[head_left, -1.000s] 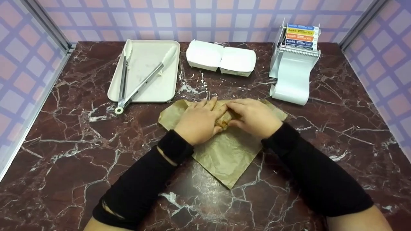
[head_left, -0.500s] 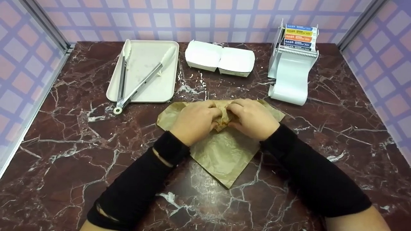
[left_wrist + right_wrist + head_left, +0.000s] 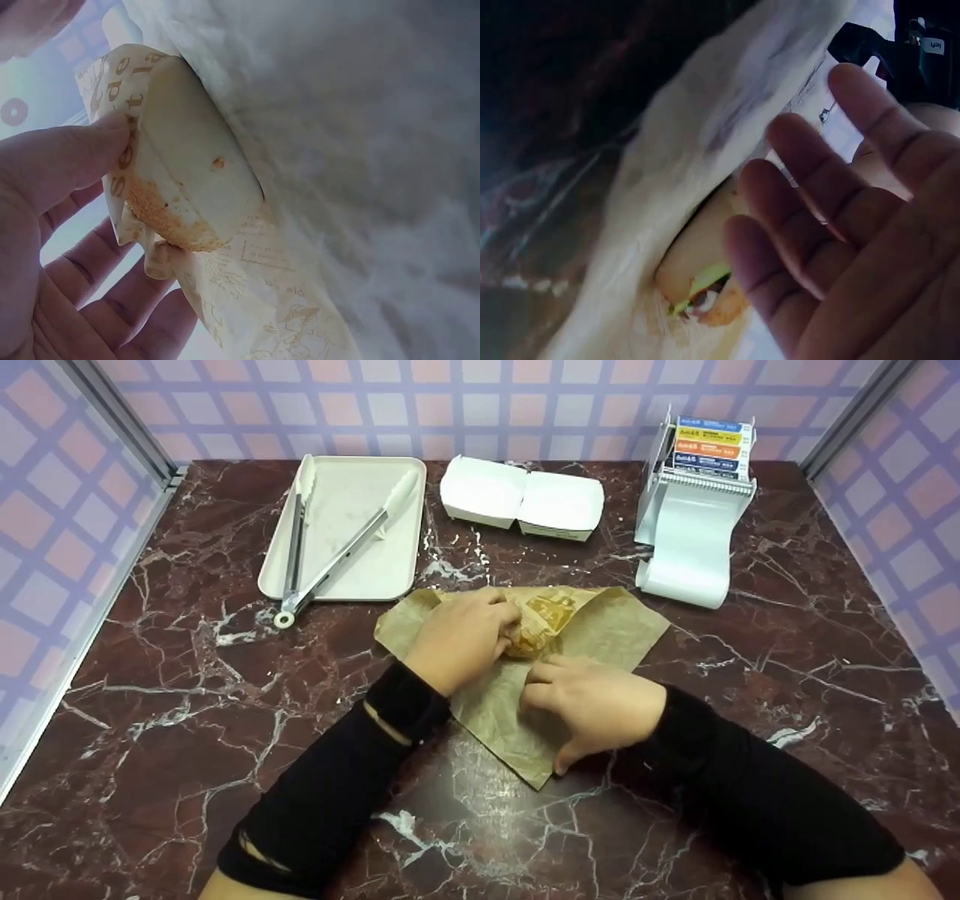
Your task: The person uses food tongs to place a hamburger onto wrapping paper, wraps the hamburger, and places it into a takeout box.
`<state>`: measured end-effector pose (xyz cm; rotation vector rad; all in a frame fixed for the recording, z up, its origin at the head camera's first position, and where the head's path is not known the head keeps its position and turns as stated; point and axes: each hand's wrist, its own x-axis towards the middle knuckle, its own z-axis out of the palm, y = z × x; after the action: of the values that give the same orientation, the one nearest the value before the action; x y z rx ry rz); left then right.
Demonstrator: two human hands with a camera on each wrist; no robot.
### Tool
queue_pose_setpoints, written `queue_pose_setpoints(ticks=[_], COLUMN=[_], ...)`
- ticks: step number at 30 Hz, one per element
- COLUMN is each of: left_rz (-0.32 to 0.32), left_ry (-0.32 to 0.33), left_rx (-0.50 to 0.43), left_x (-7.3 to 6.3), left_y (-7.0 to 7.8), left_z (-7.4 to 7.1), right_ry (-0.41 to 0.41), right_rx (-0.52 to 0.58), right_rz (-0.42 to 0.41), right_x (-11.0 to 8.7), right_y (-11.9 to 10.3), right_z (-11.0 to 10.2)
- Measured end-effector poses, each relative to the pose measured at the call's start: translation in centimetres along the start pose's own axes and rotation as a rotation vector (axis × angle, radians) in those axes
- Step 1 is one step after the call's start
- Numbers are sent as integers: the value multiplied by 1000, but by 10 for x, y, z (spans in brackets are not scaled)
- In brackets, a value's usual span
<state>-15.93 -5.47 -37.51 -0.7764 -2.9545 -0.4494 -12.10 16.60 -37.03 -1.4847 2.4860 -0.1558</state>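
Note:
A burger (image 3: 534, 636) sits partly folded in printed brown wrapping paper (image 3: 491, 712), near the sheet's far side. In the left wrist view its pale bun (image 3: 199, 142) shows inside the fold. My left hand (image 3: 463, 639) grips the burger's left side through the paper, the thumb pressed on the printed fold. Nearer the front, my right hand (image 3: 592, 703) is apart from the burger, over the right edge of the paper's front corner. Its fingers (image 3: 810, 169) are extended and loosely spread in the right wrist view, where green lettuce (image 3: 705, 279) shows in the burger.
Metal tongs (image 3: 341, 559) with white tips lie spread over a beige tray (image 3: 360, 585) at the back left. An open white box (image 3: 559, 502) stands at the back middle. At the back right is a label dispenser (image 3: 694, 521) with a curling white strip. White crumbs dot the table.
My right hand has left the burger and moved toward the front, baring the orange-printed paper at the burger's right side. My left hand's fingers, first spread flat, have curled round the left side.

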Motion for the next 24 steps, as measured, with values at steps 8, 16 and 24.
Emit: queue_pose_setpoints(ticks=[8, 16, 24], left_rz=[19, 47, 107], left_ry=[13, -29, -129], left_rx=[11, -7, -109], left_x=[0, 0, 0], left_y=[0, -4, -17], left_z=[0, -4, -13], right_ry=[44, 153, 376], right_rx=[-22, 163, 394], right_rz=[-38, -41, 161], right_x=[-3, -2, 2], right_y=[2, 16, 33], right_z=[2, -10, -22])
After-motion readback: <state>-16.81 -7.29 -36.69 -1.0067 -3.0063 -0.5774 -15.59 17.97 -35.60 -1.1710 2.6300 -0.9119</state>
